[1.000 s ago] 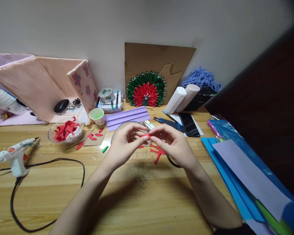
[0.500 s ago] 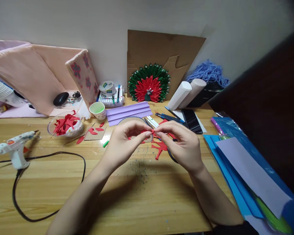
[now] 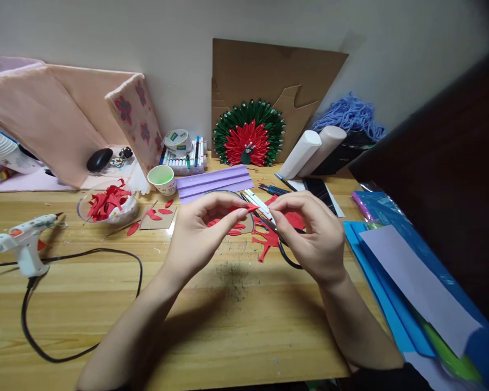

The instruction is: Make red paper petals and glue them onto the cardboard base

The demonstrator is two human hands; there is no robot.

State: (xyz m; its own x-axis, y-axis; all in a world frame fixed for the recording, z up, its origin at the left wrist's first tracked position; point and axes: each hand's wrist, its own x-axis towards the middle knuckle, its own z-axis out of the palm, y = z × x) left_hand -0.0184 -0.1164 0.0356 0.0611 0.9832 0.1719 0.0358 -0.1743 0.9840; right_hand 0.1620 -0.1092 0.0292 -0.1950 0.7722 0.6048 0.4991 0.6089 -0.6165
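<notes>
My left hand [image 3: 199, 228] pinches a small pointed red petal [image 3: 251, 207] between thumb and fingertips, its tip pointing right. A short gap away, my right hand [image 3: 315, 233] has thumb and index finger closed together; whether anything is between them cannot be made out. Beneath the hands lie red scraps [image 3: 267, 239] and a round cardboard piece [image 3: 248, 225] with red petals on it, partly hidden by my left hand. Black-handled scissors [image 3: 287, 258] lie under my right hand, mostly covered. More red petals [image 3: 154, 216] rest on a small cardboard square [image 3: 169, 220] to the left.
A white glue gun [image 3: 28, 244] with a black cord lies left, near a bowl [image 3: 83, 209] of red scraps. A paper cup [image 3: 162, 179], purple folded paper [image 3: 215, 182] and white pens [image 3: 257, 201] are behind. A red-green peacock [image 3: 246, 138] leans on cardboard; blue sheets [image 3: 375, 271] lie right.
My hands have moved apart from where their fingertips met. The red petal stays in my left fingers, while my right hand has shifted slightly right. The view has tilted a little.
</notes>
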